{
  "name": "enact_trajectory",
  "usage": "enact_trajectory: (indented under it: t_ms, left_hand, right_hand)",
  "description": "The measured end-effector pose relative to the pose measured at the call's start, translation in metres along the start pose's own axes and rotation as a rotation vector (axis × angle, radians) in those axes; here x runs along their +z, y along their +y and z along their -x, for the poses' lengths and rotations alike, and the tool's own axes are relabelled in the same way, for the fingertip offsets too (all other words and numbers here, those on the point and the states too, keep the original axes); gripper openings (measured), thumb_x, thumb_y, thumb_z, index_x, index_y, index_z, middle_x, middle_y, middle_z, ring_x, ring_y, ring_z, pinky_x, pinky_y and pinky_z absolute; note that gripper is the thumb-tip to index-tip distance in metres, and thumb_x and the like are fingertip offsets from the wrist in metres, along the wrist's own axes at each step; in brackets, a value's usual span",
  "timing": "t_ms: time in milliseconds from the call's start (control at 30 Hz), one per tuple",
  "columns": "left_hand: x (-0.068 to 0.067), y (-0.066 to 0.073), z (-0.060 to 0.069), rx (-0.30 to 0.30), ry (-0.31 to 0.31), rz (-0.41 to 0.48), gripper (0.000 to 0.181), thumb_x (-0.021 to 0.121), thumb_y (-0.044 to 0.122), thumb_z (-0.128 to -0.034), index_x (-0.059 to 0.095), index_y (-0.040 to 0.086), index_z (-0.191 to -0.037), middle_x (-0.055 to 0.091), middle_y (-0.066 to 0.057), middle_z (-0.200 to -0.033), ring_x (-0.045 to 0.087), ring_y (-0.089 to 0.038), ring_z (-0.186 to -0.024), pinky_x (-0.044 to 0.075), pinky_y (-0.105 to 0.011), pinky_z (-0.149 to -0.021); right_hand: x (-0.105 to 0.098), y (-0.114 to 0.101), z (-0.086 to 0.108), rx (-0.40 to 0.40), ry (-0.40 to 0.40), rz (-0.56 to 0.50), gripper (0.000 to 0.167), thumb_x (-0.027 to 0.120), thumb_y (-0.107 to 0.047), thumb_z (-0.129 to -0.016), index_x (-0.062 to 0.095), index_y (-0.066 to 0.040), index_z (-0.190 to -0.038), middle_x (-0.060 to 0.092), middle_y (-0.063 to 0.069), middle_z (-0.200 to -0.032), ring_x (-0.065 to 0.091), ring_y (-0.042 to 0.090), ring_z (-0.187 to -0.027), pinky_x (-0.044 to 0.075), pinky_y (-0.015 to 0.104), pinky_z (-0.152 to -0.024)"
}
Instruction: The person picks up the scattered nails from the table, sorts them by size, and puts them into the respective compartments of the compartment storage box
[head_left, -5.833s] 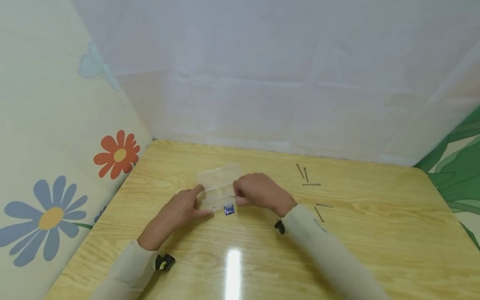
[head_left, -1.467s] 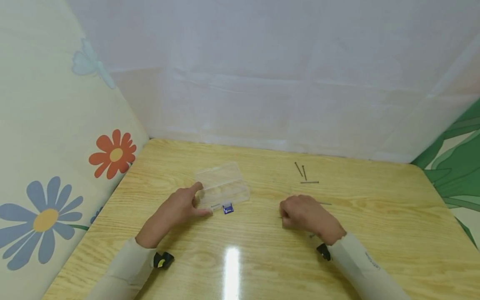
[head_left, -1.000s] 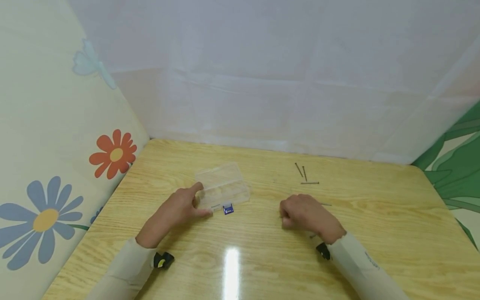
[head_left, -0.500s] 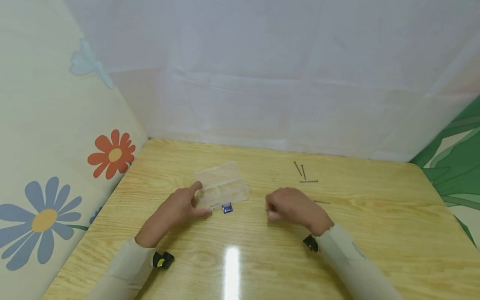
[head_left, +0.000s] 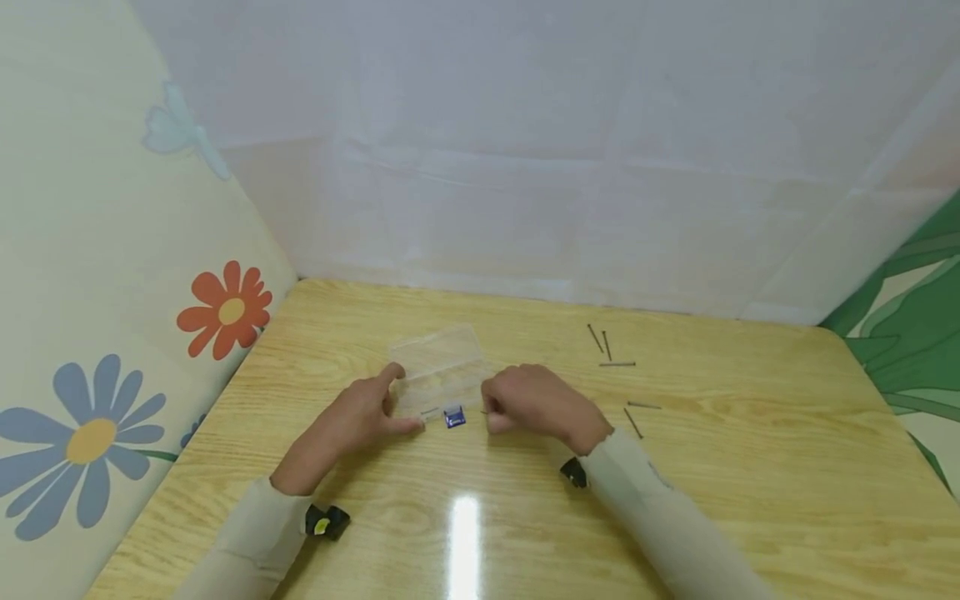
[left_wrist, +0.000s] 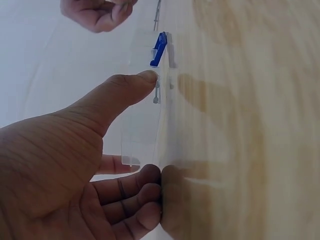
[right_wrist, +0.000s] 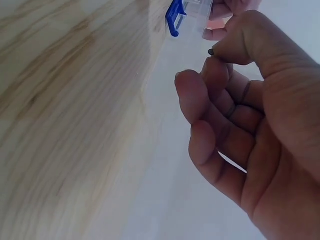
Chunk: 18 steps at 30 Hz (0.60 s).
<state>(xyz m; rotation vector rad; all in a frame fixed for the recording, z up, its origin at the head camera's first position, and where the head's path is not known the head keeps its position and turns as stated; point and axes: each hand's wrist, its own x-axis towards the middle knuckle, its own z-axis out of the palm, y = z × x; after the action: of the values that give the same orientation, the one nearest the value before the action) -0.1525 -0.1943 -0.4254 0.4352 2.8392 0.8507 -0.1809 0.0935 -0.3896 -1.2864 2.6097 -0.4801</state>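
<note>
A clear plastic box (head_left: 438, 354) with a lid folded back lies left of the table's middle, a blue latch (head_left: 454, 417) at its front. My left hand (head_left: 360, 412) grips its left end; in the left wrist view the thumb of that left hand (left_wrist: 95, 135) presses the front wall of the box (left_wrist: 137, 132). Thin nails (left_wrist: 156, 92) show through this wall. My right hand (head_left: 536, 404) is at the box's front right corner. In the right wrist view, the thumb and index finger of the right hand (right_wrist: 250, 100) pinch a nail (right_wrist: 211, 52), seen end-on.
Three dark nails (head_left: 617, 363) lie at the back right of the wooden table (head_left: 750, 467). Two more nails (head_left: 633, 422) lie nearer, to the right of my right hand. A white sheet (head_left: 480, 225) hangs behind the table, and a flower-printed cloth (head_left: 82, 275) stands at left.
My right hand has moved left from beside the loose nails to the box's front right corner, uncovering a nail on the table. The left hand and the box have stayed in place.
</note>
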Motion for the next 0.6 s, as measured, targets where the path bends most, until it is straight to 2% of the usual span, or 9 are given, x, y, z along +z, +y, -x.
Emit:
enact_trajectory:
  t_ms: [200, 367, 500, 600]
  left_hand:
    - [0.001, -0.001, -0.001, -0.010, 0.000, 0.024, 0.077, 0.088, 0.034, -0.0827, 0.046, -0.004, -0.134, 0.051, -0.004, -0.073, 0.046, -0.017, -0.061, 0.040, -0.034, -0.057]
    - [0.002, -0.003, -0.001, 0.017, 0.013, 0.031, 0.076, 0.088, 0.033, -0.0824, 0.046, -0.004, -0.134, 0.050, -0.003, -0.071, 0.044, -0.015, -0.059, 0.038, -0.032, -0.055]
    - [0.003, -0.005, -0.001, 0.059, 0.024, 0.037, 0.075, 0.088, 0.030, -0.0826, 0.046, -0.005, -0.133, 0.049, -0.001, -0.069, 0.043, -0.013, -0.058, 0.037, -0.030, -0.054]
    - [0.004, -0.006, -0.001, 0.071, 0.027, 0.038, 0.075, 0.088, 0.029, -0.0831, 0.046, -0.005, -0.135, 0.047, 0.000, -0.068, 0.041, -0.012, -0.057, 0.036, -0.030, -0.053]
  right_hand:
    - [0.002, -0.003, -0.019, 0.003, -0.007, 0.006, 0.021, 0.062, -0.003, -0.084, 0.058, -0.021, -0.075, 0.052, -0.010, -0.068, 0.042, 0.005, -0.060, 0.039, 0.024, -0.059]
    - [0.001, -0.007, -0.035, 0.004, -0.012, 0.011, 0.019, 0.070, -0.013, -0.093, 0.061, -0.021, -0.078, 0.057, -0.011, -0.071, 0.046, 0.006, -0.061, 0.041, 0.025, -0.061]
    - [0.002, -0.009, -0.046, -0.020, -0.018, 0.010, 0.019, 0.071, -0.013, -0.093, 0.061, -0.021, -0.078, 0.056, -0.011, -0.070, 0.045, 0.005, -0.060, 0.040, 0.024, -0.060]
    - [0.003, -0.009, -0.053, -0.033, -0.019, 0.015, 0.018, 0.069, -0.008, -0.088, 0.060, -0.021, -0.078, 0.054, -0.010, -0.070, 0.043, 0.005, -0.060, 0.037, 0.023, -0.060]
